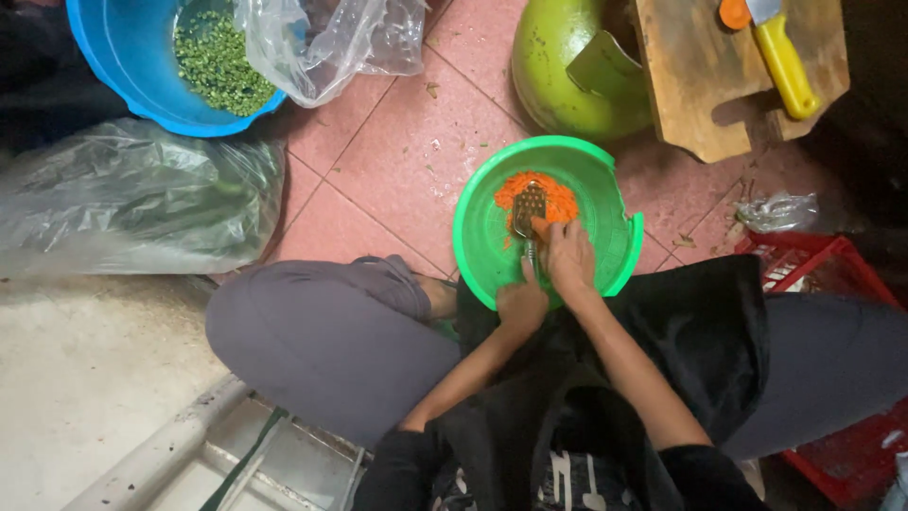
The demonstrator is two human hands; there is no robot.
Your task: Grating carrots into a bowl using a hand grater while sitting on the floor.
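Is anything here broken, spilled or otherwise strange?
Yes. The green bowl has a piece missing from its rim on the right side, near the right hand. Small scraps lie scattered on the red floor tiles. The yellow-handled knife lies on a wooden board that sits on the floor.

Both hands (547, 279) close together, fingers curled.

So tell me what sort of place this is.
Probably a home or small food-stall kitchen floor: a person sits on pink tiles, grating carrot into a green bowl, near a blue basin of chopped greens and a wooden cutting board.
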